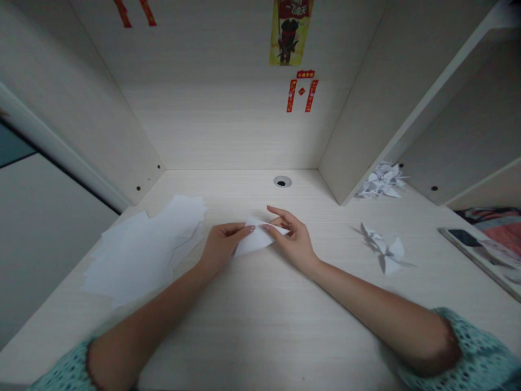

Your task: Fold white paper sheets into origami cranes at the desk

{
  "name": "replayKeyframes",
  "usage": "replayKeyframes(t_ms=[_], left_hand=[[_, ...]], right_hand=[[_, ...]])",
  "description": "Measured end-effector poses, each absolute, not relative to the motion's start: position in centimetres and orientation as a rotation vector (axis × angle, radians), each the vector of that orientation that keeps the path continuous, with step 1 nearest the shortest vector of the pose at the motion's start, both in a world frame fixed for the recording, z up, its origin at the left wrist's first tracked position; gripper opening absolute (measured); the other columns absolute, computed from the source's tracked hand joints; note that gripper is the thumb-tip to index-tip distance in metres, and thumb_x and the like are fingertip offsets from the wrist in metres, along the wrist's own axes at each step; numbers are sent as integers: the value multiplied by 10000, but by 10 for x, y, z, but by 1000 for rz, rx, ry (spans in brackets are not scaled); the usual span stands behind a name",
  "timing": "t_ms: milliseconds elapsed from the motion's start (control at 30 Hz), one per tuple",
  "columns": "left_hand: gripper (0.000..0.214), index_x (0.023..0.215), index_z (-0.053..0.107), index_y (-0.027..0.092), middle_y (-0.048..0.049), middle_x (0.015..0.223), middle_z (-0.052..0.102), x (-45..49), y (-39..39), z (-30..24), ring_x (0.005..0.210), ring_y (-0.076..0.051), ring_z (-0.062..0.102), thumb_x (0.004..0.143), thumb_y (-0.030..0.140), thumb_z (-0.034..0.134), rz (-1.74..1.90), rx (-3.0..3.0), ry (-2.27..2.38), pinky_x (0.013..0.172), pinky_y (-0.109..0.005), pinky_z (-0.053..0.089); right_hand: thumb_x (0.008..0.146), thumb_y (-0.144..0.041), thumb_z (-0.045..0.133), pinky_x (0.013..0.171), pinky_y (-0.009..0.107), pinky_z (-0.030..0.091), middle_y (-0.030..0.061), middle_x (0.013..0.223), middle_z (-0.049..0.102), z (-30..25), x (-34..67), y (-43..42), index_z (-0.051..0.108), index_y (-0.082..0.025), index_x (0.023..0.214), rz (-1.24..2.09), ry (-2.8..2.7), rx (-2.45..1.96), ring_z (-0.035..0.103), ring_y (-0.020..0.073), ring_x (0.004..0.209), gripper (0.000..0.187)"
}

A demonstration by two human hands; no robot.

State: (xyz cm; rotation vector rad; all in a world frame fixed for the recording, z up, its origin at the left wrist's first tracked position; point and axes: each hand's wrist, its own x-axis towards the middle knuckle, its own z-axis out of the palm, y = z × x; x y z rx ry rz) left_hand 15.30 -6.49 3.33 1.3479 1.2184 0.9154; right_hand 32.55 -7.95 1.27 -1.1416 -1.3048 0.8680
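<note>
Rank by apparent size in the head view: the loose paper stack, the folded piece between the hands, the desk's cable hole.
1. Loose paper stack
2. Folded piece, partly hidden by fingers
3. Cable hole, farther off, so shrunk a bit

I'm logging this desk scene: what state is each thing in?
Small paper: partly folded, pinched by both hands.
Left hand: shut on the paper.
Right hand: shut on the paper.
Paper stack: flat, fanned out.
Paper crane: folded, lying on the desk.

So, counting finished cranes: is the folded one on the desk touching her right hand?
No, the folded crane lies apart from the right hand.
</note>
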Motion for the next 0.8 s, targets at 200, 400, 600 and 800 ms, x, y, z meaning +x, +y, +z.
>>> replayKeyframes(t_ms=[200,400,600,800], left_hand=[[415,798,751,165,-50,731,701,154,-64,32,655,-177,602,652,545,668,965,1298,1200,580,-250,450],[451,704,742,162,-43,587,653,154,-63,29,563,-169,577,614,598,667,945,1290,1264,478,-235,412],[442,711,739,168,-31,534,625,153,-63,29,529,-161,572,619,594,666,923,1284,1266,452,-228,392],[428,712,738,170,-26,517,614,153,-62,26,532,-163,575,630,583,664,916,1279,1252,466,-233,400]], right_hand=[[696,-436,680,502,244,456,46,767,713,11,326,-72,725,-174,783,1132,-1186,-1203,567,126,546,280],[696,-453,672,480,233,403,25,659,694,9,327,-73,722,-171,716,1135,-1180,-1220,555,125,525,287],[690,-482,675,465,228,387,15,602,661,10,327,-74,693,-167,670,1126,-1170,-1204,523,116,496,316],[693,-485,676,447,222,371,12,586,650,8,326,-73,680,-165,653,1127,-1158,-1192,514,110,485,323]])
